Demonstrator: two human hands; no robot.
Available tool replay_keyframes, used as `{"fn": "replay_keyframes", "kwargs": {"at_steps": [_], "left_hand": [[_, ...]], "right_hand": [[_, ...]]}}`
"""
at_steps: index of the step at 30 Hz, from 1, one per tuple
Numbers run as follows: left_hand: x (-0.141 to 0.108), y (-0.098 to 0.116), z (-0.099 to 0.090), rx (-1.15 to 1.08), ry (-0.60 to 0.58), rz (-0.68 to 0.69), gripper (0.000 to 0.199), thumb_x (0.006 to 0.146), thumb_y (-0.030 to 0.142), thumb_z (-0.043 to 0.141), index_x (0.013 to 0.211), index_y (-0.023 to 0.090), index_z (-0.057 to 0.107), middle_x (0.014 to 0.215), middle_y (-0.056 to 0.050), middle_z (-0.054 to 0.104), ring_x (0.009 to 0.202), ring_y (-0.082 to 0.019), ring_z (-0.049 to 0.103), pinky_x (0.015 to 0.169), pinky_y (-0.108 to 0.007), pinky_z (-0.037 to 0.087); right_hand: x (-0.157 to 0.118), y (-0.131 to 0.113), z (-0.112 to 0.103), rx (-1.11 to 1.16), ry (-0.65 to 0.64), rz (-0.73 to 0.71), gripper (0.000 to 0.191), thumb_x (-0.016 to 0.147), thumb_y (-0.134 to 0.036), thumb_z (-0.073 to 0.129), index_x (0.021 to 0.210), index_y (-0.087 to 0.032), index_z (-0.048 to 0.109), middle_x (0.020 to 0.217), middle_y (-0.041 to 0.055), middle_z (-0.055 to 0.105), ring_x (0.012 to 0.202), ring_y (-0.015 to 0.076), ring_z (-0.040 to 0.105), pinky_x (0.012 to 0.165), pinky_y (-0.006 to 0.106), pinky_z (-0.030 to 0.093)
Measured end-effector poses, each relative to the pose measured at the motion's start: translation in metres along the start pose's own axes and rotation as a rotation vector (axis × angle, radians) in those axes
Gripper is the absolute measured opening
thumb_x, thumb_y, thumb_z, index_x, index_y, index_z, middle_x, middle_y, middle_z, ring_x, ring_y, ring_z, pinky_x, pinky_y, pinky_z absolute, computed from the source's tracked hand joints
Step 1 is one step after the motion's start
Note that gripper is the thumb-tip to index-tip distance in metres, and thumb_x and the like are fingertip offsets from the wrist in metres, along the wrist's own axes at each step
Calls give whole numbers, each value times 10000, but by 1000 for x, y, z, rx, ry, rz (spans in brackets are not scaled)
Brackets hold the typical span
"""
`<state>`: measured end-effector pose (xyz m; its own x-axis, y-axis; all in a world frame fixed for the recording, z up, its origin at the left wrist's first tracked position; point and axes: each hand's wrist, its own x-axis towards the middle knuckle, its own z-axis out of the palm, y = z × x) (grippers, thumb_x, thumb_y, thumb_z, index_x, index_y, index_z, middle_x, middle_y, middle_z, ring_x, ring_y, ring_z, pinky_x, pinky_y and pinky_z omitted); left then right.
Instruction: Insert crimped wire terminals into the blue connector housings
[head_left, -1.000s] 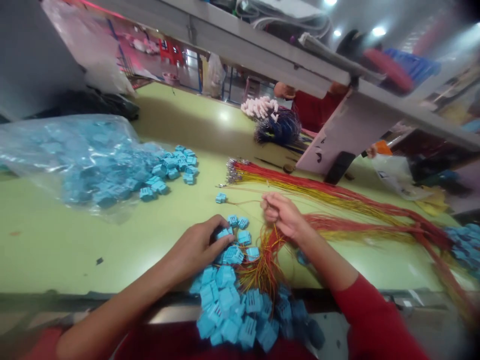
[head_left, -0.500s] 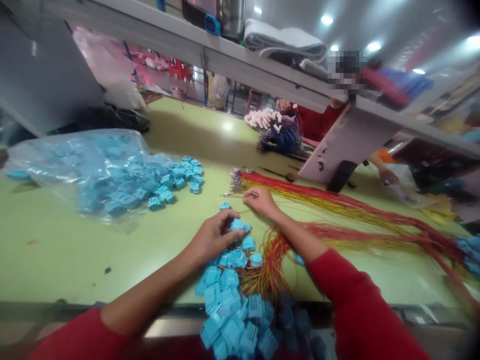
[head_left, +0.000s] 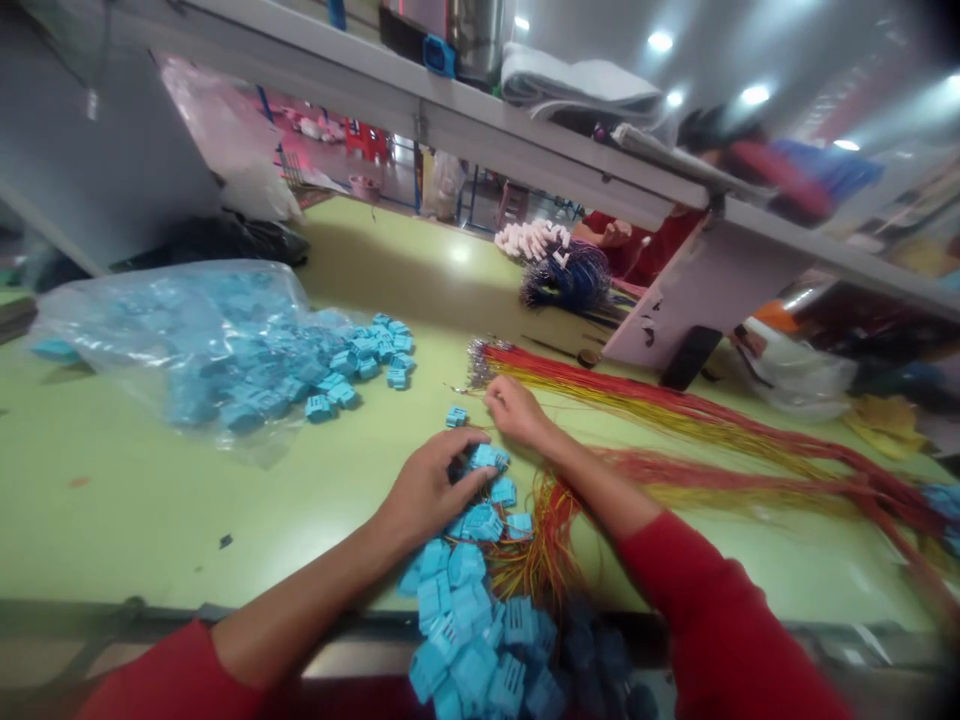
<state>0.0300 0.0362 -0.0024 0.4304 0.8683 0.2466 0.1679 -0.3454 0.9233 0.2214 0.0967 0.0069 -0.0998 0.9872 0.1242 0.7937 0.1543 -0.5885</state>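
Left hand point(head_left: 439, 485) curled around blue connectors point(head_left: 487, 458), right hand point(head_left: 514, 410) closed near the wire ends point(head_left: 480, 362), its grip unclear, bagged connectors point(head_left: 225, 345) at far left

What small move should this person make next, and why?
Probably pinch a single wire near its metal tip with the right hand: its fingers are beside the bunched metal tips, and the left hand is at the blue connectors nearby. I can't tell whether a wire is already gripped.

Workshop (long green worktable point(head_left: 150, 510), wire bundles point(head_left: 660, 400)).
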Motion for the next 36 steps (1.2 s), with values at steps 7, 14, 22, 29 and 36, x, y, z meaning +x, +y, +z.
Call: {"fn": "replay_keyframes", "kwargs": {"at_steps": [7,14,22,29,36], "left_hand": [[-3,1,-2,-302,-83,-151,417,858,378,768,1218,188,677,997,-75,721,814,-189,647,757,-346,533],[1,12,-6,-728,-229,-368,456,823,359,851,1218,211,678,1068,-57,746,961,-186,734,875,-308,595],[3,19,-8,-787,-287,-433,445,797,317,880,1185,195,700,1012,-57,758,810,-142,733,746,-237,614],[4,15,-6,-725,-290,-309,316,828,249,845,1084,191,668,932,-18,717,752,-113,698,566,-150,532],[2,15,-6,-757,-308,-340,362,822,263,851,1109,173,650,999,-64,750,866,-169,748,792,-270,614]], "right_hand": [[-47,-33,-36,419,71,-235,68,940,-277,644,928,-217,673,879,-2,680,781,146,595,727,283,466],[-80,-32,-58,318,171,-386,59,950,-243,700,919,-233,749,810,3,639,769,146,594,714,294,488],[-108,-32,-65,36,77,-382,154,1013,-228,574,1019,-241,727,889,38,612,795,160,604,685,292,484],[-113,-38,-66,211,187,-203,114,958,-208,612,872,-212,686,744,-8,634,622,116,522,566,260,409],[-119,-40,-59,244,213,-145,99,937,-205,624,843,-196,655,731,-13,626,608,98,502,552,245,387]]}}
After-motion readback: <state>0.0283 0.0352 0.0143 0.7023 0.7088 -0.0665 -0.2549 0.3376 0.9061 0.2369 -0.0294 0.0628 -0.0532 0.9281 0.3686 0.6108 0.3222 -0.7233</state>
